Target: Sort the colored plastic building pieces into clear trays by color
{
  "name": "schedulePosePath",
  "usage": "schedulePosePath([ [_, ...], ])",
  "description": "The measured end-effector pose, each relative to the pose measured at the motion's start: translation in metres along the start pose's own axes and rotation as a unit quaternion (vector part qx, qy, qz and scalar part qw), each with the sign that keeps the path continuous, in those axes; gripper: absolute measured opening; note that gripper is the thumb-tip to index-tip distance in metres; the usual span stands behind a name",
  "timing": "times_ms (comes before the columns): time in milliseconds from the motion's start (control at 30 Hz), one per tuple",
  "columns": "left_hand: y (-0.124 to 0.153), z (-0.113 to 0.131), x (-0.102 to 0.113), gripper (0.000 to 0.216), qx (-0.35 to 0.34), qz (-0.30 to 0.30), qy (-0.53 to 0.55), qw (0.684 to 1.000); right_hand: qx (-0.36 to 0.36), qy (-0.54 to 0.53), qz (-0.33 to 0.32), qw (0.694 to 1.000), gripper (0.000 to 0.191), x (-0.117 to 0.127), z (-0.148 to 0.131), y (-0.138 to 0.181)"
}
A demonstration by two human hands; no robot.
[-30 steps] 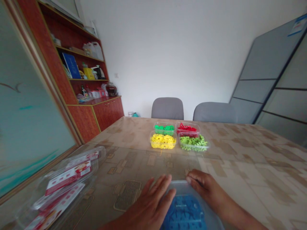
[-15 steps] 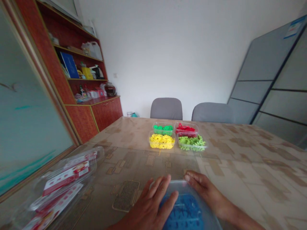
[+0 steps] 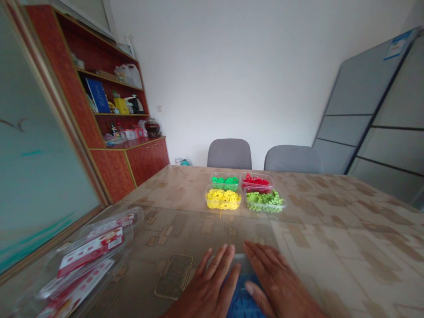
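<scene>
A clear plastic box (image 3: 244, 264) with blue pieces (image 3: 244, 300) inside stands at the near edge of the view, partly hidden beneath my hands. My left hand (image 3: 212, 282) lies flat over the box's left side, fingers stretched forward. Over the right side rests my right hand (image 3: 274, 278), its fingers also extended and the thumb pointing inward. Neither hand is wrapped round anything. Whether a lid covers the box I cannot tell.
Beyond my hands stand clear boxes of yellow pieces (image 3: 223, 199), light green pieces (image 3: 264, 201), green pieces (image 3: 225, 181) and red pieces (image 3: 255, 180). Clear lids with red-and-white labels (image 3: 91, 251) lie at the left. Two grey chairs (image 3: 229, 153) stand behind the table.
My right hand has moved from gripping the box's far right corner to lying flat over its top. The left hand stays nearly in place. The view has tilted slightly upward.
</scene>
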State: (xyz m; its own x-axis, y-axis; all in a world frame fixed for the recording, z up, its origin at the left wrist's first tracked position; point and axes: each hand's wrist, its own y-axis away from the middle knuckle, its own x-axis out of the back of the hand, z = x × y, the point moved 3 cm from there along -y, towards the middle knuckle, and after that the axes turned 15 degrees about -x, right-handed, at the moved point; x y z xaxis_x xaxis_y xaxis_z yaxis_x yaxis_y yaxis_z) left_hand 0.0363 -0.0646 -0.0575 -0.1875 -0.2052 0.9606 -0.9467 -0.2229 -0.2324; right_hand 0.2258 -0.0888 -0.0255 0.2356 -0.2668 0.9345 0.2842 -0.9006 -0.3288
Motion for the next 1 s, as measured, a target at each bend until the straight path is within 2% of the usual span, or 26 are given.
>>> schedulePosePath([
  [167,0.000,-0.001,0.005,0.048,-0.002,0.005,-0.001,1.000,-0.004,-0.002,-0.025,1.000,0.051,0.006,-0.005,-0.005],
  [300,0.004,-0.004,-0.014,0.053,-0.002,0.019,-0.012,1.000,-0.006,0.001,-0.022,1.000,0.050,0.008,-0.007,-0.006],
  [467,0.010,-0.010,-0.038,0.062,0.011,0.041,-0.038,0.998,0.068,-0.016,0.026,0.997,0.068,-0.019,0.013,-0.001],
  [567,0.015,-0.015,-0.038,0.073,0.026,0.023,-0.038,0.999,0.090,-0.012,0.043,0.995,0.053,-0.028,0.025,0.005],
  [700,0.022,-0.022,-0.034,0.084,0.012,-0.004,-0.012,1.000,0.097,0.021,0.029,0.995,0.045,-0.012,0.020,0.011],
  [833,0.025,-0.029,-0.036,0.086,-0.008,-0.001,0.041,0.999,0.101,0.051,0.059,0.992,0.042,0.002,0.007,0.009],
  [1000,0.019,-0.030,-0.037,0.099,0.043,-0.005,0.045,0.998,0.073,0.075,0.046,0.993,0.042,0.003,0.000,-0.002],
])
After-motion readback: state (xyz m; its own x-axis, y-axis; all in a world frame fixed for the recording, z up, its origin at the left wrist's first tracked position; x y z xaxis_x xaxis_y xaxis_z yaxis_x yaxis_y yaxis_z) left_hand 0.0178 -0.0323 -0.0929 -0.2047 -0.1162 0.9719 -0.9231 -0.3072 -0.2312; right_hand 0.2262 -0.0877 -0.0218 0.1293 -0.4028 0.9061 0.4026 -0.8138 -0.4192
